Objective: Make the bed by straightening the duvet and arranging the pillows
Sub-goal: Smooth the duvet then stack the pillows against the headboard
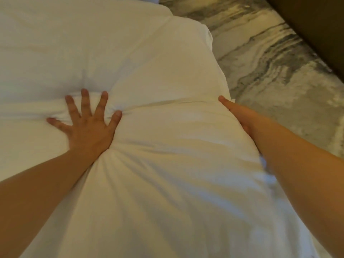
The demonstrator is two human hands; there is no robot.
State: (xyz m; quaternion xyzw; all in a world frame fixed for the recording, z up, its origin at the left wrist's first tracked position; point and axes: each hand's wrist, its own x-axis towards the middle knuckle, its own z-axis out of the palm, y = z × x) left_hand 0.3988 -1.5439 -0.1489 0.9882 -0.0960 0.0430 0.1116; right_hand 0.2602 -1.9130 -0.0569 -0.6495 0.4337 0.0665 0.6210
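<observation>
A plump white pillow (pixel 176 174) fills the lower middle of the head view and lies lengthwise away from me. My left hand (pixel 87 127) rests flat on its far left part, fingers spread wide, and the fabric bunches into creases under it. At the pillow's right edge, my right hand (pixel 240 114) has its thumb on top while its fingers are hidden around the side. Beyond the pillow lies more white bedding (pixel 93 43), smooth and puffy; I cannot tell whether it is the duvet or a second pillow.
Grey and cream marbled carpet (pixel 270 62) runs along the right side of the bed. A dark brown piece of furniture (pixel 316 25) stands at the top right corner, beyond the strip of carpet.
</observation>
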